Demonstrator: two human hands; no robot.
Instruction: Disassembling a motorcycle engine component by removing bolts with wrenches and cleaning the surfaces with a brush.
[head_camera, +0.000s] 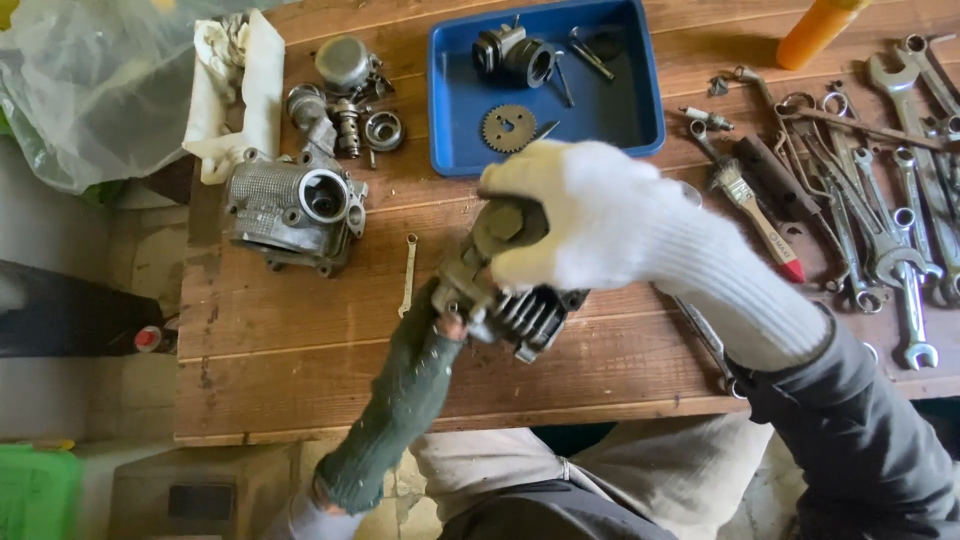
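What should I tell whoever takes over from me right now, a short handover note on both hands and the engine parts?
Left hand, in a dark green glove, grips the finned engine part from below, above the wooden table.
Right hand, in a white glove, clasps the top of the same part.
Crankcase lies at the table's left, small parts behind it.
Blue tray holds a sprocket and another engine piece.
Wrenches and a brush lie at right.
Done: engine is apart. Left: the held part, not yet set down.
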